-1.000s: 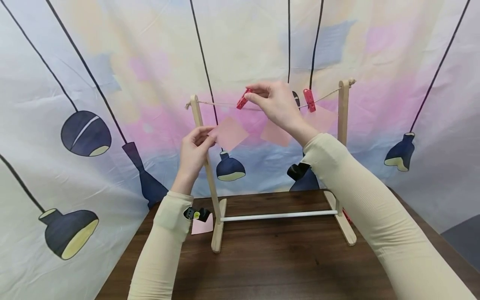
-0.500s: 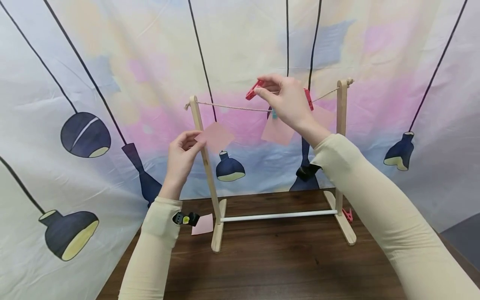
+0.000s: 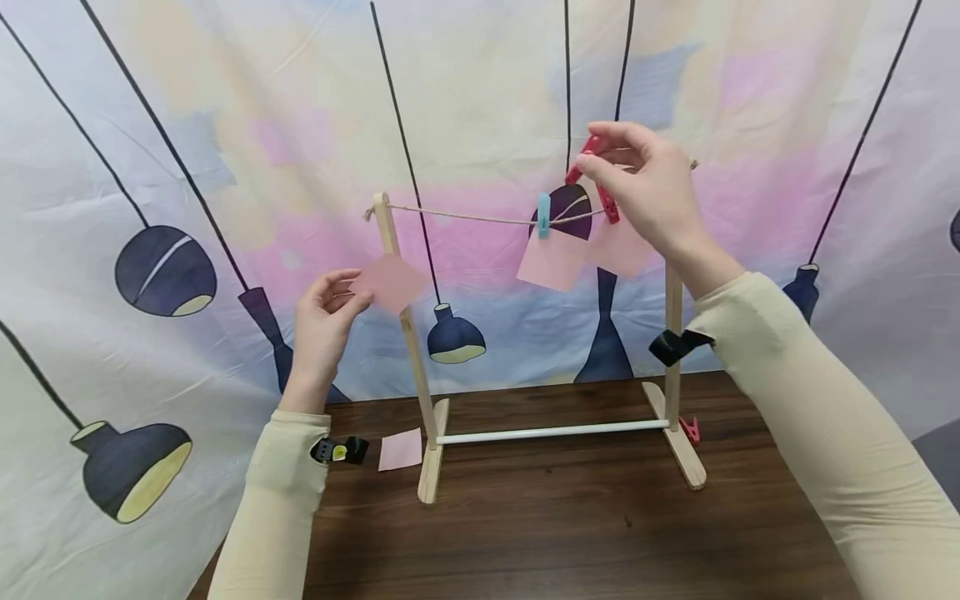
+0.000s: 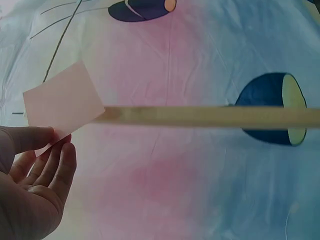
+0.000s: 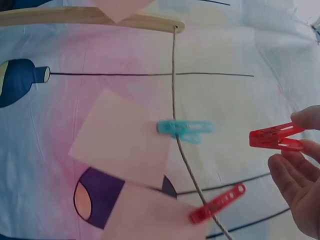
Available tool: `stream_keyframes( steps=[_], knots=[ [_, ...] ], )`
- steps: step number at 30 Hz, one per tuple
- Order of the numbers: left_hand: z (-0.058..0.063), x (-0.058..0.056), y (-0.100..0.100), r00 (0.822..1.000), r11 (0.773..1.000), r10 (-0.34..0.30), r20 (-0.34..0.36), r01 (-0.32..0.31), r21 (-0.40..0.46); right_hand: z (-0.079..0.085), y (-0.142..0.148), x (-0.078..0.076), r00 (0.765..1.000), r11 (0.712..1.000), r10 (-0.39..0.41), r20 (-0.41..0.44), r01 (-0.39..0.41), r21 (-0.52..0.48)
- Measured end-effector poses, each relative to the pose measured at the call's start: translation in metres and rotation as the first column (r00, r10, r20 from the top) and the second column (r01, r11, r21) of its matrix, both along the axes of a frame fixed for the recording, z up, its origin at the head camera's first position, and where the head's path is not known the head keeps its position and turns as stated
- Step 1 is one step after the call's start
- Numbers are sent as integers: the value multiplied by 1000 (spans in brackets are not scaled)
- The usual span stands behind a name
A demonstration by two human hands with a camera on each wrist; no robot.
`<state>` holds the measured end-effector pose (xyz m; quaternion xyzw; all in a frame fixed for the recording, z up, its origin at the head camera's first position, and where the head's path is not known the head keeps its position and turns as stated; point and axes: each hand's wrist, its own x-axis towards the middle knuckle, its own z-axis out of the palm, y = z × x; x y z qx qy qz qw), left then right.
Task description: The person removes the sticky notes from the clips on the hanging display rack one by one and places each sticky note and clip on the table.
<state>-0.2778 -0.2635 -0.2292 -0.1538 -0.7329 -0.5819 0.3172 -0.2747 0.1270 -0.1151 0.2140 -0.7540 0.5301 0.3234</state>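
My left hand (image 3: 322,333) pinches a pink paper square (image 3: 392,282) by one corner, in front of the rack's left post (image 3: 416,358). In the right wrist view, a red clothespin (image 5: 272,137) is held between the thumb and fingers of my right hand (image 5: 302,185), apart from the string (image 5: 173,80). A blue clothespin (image 3: 543,215) clips one pink paper (image 3: 553,260) to that string. Beside it, another red clothespin (image 5: 217,204) clips a second pink paper (image 5: 150,215). My right hand partly hides the string's right end in the head view.
A pink paper square (image 3: 401,450) lies on the dark wooden table (image 3: 540,517), left of the rack's left foot. Another red clothespin (image 3: 692,429) lies by the right foot. A white rod (image 3: 555,432) joins the feet. Behind hangs a cloth printed with lamps.
My left hand has moved left with the pink paper. The right hand has gone right and up with its red clothespin, uncovering the blue clothespin on the string.
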Motion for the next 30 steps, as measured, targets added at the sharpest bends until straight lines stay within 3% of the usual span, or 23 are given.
stream_keyframes(
  steps=[8,18,26,30],
  knots=[
    [-2,12,-31,998,998,63,17,-63,-3,-5,40,8,999,998,-30,-17,29,-61],
    [-14,23,-60,993,997,63,96,-66,30,-32,92,21,983,983,-181,38,182,-22],
    [-30,27,-70,971,979,180,156,-161,-123,-68,123,23,957,959,-279,75,275,63],
    [-38,30,-76,963,974,197,185,-169,-154,-90,139,23,943,946,-316,107,304,114]
  ],
)
